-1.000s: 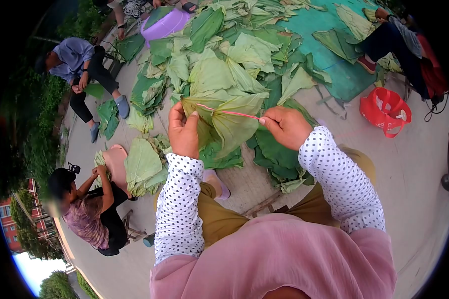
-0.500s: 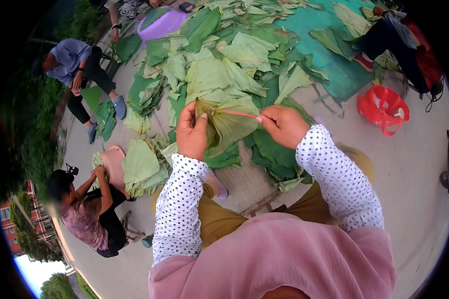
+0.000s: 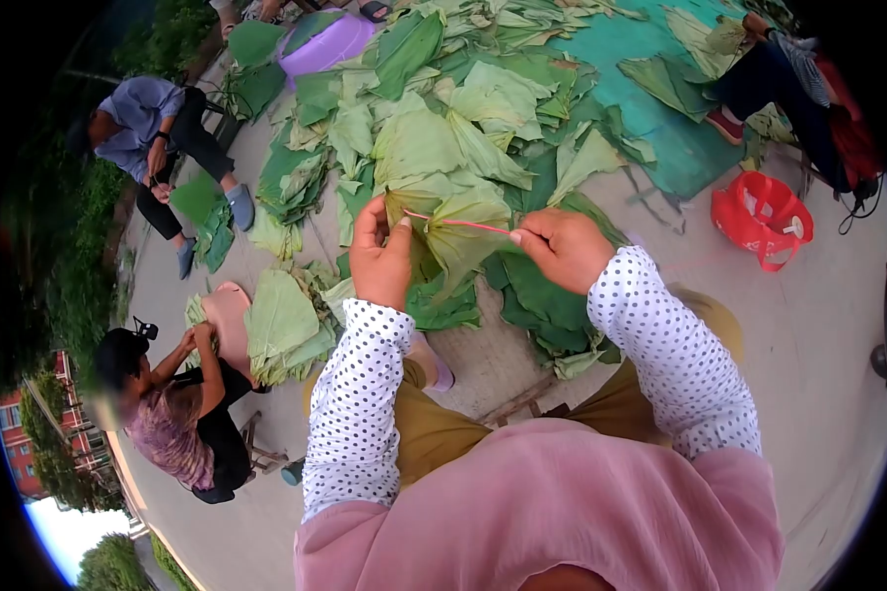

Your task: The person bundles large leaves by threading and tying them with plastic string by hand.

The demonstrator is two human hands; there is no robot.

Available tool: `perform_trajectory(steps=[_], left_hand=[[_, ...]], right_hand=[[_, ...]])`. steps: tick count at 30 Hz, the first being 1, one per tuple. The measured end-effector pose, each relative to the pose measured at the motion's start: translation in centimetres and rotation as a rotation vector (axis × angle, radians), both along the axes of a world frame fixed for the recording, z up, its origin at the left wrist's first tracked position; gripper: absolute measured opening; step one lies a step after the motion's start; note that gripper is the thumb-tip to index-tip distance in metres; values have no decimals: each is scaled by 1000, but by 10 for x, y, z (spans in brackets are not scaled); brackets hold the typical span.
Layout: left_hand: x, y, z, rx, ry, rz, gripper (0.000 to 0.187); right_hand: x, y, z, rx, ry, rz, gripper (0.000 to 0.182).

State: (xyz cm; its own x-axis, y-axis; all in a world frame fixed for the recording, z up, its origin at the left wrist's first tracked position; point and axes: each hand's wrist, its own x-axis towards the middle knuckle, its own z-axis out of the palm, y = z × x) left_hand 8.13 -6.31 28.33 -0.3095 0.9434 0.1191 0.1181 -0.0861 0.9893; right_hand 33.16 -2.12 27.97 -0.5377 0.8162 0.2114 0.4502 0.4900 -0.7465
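Note:
Between my hands is a yellowish-green leaf (image 3: 468,246), gathered in folds around its middle. My left hand (image 3: 382,253) pinches the leaf's left side between thumb and fingers. From the gathered spot a thin pink-red strip (image 3: 475,227) runs to the right, stretched straight. Its far end is pinched by my right hand (image 3: 564,248), which is apart from the leaf's centre. Beneath and beyond the held leaf lie many pale and dark green leaves (image 3: 419,143).
A red bag (image 3: 756,209) sits on the ground at right. A purple basin (image 3: 320,47) stands at the back. Seated people (image 3: 182,424) are at left, others near the top corners. A green sheet (image 3: 660,158) lies under leaves.
The view has shifted slightly. The pink-red strip's left end shows a little further left in the leaf's folds. Both hands keep their grip.

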Motion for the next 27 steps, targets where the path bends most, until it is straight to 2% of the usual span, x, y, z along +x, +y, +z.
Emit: perform_trajectory(steps=[2, 5, 10, 11, 12, 14, 15, 16, 18, 19, 22, 23, 27], left_hand=[[9, -6, -1, -11, 72, -73, 37], [31, -15, -4, -187, -91, -261, 44], [50, -19, -5, -255, -96, -519, 50], [56, -22, -5, -269, -154, -480, 52], [61, -24, -3, -283, -210, -442, 55], [54, -19, 2, -276, -175, -463, 59], [58, -16, 3, -295, -169, -496, 59], [61, -13, 0, -314, -163, -530, 58], [62, -13, -8, -272, -139, -613, 55], [60, -14, -11, -289, -150, -619, 54], [59, -20, -9, -269, -204, -559, 47], [58, -18, -6, -301, -181, -523, 46], [49, -20, -11, -335, -200, -453, 43]], right_hand=[[0, 4, -2, 8, -10, -1, 27], [3, 3, -4, -54, -75, -6, 27], [-5, 1, -12, 71, 2, -7, 18], [-4, 3, -9, -19, -95, 7, 26], [-4, 2, -8, -26, -107, 2, 26], [-9, 3, -6, 98, -10, -13, 41], [-5, 1, -4, 69, 4, -24, 52], [-1, 1, -3, 64, -18, -39, 52], [1, -2, -3, 287, -7, -17, 55], [4, 0, -4, 204, -39, 79, 51], [5, 8, -25, 150, 7, 127, 40], [11, 7, -28, 117, 65, 58, 26], [46, 24, -65, -44, -69, 39, 20]])
